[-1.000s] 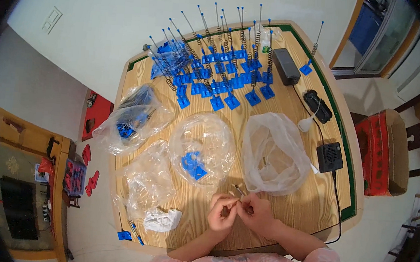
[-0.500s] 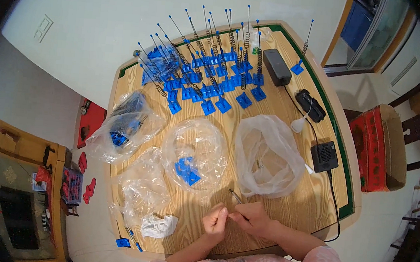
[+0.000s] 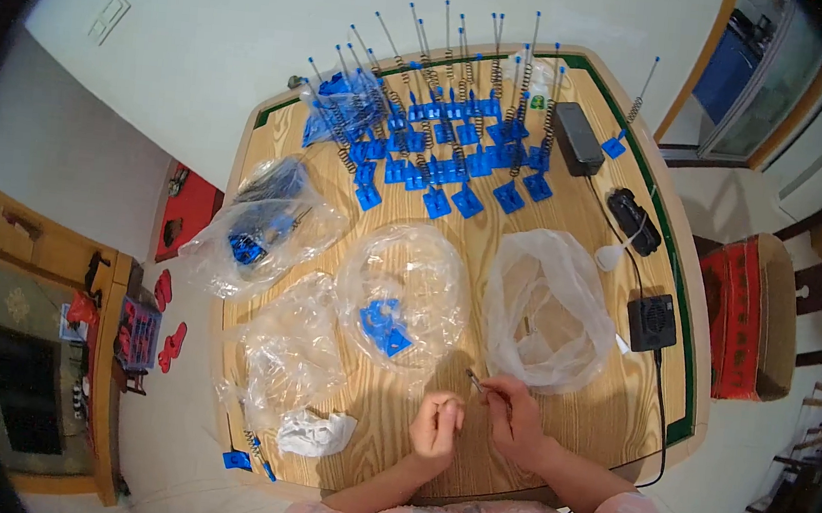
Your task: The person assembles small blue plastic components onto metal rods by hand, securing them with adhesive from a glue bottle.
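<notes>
Two hands: mine, low at six o'clock on the wooden table [image 3: 572, 202].
Right hand [image 3: 517, 424]: pinching a small metal pin [image 3: 472, 376], now drawn back from the clear bag [image 3: 545, 307] at twelve o'clock.
Left hand [image 3: 437, 427]: fingers curled together, contents unclear.
Change: hands have parted slightly; pin looks ready for fitting.

Small metal piece [image 3: 472, 375] pinched by right hand [image 3: 512, 420], at 6 o'clock: too small to identify. Left hand [image 3: 437, 425] fingertips curled, contents hidden. Forearms cut off at lower edge.
</notes>
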`<state>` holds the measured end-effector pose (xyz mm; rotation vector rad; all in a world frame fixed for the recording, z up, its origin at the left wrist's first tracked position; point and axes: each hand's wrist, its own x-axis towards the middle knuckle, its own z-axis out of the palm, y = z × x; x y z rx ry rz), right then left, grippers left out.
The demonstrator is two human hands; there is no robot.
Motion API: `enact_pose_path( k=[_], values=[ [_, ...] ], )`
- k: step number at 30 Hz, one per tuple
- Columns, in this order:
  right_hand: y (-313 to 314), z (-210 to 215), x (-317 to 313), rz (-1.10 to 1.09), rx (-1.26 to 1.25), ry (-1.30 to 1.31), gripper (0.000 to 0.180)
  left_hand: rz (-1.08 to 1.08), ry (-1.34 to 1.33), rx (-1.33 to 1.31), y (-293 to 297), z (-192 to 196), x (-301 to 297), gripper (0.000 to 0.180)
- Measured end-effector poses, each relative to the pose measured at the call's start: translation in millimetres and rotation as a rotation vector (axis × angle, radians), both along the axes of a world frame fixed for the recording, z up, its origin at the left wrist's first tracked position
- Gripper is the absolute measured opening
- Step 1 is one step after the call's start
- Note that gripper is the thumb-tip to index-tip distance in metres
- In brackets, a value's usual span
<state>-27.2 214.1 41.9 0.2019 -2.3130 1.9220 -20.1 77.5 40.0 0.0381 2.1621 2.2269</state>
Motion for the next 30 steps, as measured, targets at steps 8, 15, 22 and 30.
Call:
enact_pose_path(
  k=[8, 15, 22, 30],
  values=[
    [-2.1, 3.5, -5.4, 0.052, 0.111, 0.064, 0.028, 0.055, 0.091, -0.085, 1.3, -2.4, -3.4, 0.027],
    [1.0, 3.4, -5.5, 0.048, 0.054, 0.090, 0.027, 0.027, 0.107, -0.113, 3.6, -11.5, -1.3, 0.027],
    [2.5, 8.6, -6.6, 0.034, 0.089, 0.104, 0.023, -0.003, 0.111, -0.102, 3.1, -13.4, -0.7, 0.028],
    [0.0, 11.5, -5.9, 0.040, 0.070, 0.087, 0.024, -0.008, 0.114, -0.083, 4.4, -12.7, -1.2, 0.029]
  ],
)
